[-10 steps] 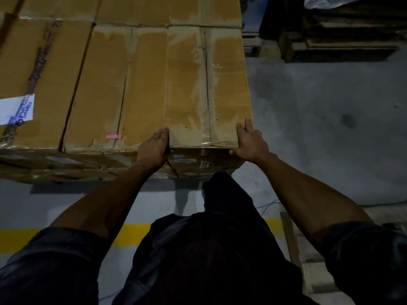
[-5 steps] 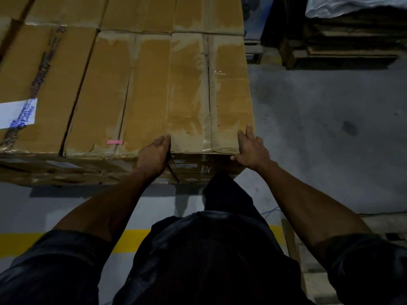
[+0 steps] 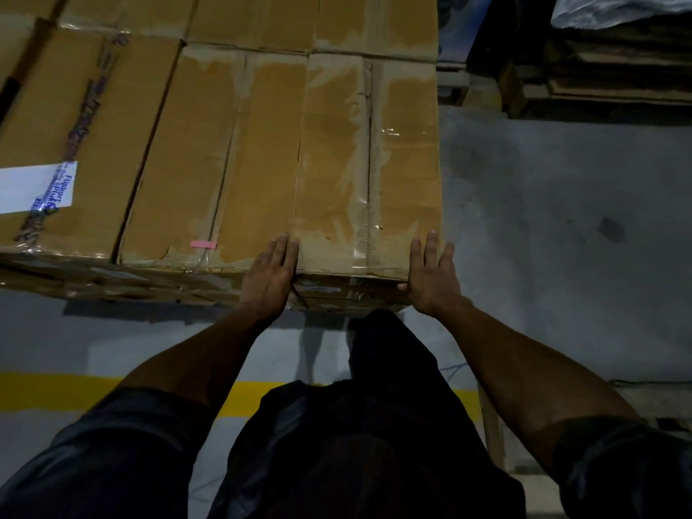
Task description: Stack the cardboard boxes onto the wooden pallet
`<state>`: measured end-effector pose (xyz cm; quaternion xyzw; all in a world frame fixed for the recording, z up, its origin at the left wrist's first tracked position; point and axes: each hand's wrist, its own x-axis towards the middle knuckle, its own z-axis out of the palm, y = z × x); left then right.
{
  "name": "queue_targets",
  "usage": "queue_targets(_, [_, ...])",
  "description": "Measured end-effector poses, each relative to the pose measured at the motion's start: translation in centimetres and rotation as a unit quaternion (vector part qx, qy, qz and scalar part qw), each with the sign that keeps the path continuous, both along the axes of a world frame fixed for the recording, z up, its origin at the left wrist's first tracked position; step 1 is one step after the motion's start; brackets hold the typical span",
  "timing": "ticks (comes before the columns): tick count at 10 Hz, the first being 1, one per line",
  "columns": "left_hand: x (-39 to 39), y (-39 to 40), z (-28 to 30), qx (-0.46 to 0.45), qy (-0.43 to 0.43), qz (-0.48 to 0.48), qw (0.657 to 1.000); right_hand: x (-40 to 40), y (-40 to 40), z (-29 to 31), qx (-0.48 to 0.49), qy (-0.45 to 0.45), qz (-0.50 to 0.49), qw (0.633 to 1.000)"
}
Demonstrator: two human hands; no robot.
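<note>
A brown, tape-sealed cardboard box [image 3: 369, 162] lies at the right end of the top layer of a stack. My left hand [image 3: 270, 276] lies flat over its near left corner, fingers straight and pointing away from me. My right hand [image 3: 430, 277] rests at the near right corner with fingers extended, thumb against the box's front face. More cardboard boxes [image 3: 209, 151] fill the layer to the left and behind. The pallet under this stack is hidden.
Grey concrete floor [image 3: 561, 219] stretches to the right of the stack. A yellow floor line [image 3: 56, 391] runs below my arms. Dark stacked pallets [image 3: 606, 76] stand at the back right. A wooden pallet edge [image 3: 490, 428] shows at the lower right beside my leg.
Both hands have gone from curled over the box's near edge to flat with fingers straight. The box has slid slightly away, flush with its neighbours.
</note>
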<state>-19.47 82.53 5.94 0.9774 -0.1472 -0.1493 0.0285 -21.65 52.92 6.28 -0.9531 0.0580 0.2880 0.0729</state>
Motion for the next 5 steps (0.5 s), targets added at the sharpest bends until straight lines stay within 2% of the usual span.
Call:
queue_targets(2, [0.4, -0.8, 1.4, 0.020, 0.043, 0.028, 0.999, 0.8, 0.9, 1.8, -0.021, 0.055, -0.002, 0.998])
queue_targets(3, [-0.2, -0.3, 2.9, 0.021, 0.060, 0.051, 0.997, 0.7, 2.3, 3.6, -0.039, 0.051, -0.009, 0.998])
queue_targets(5, [-6.2, 2.4, 6.1, 0.010, 0.071, 0.088, 0.994, -4.6, 6.7, 5.7, 0.005, -0.019, 0.013, 1.000])
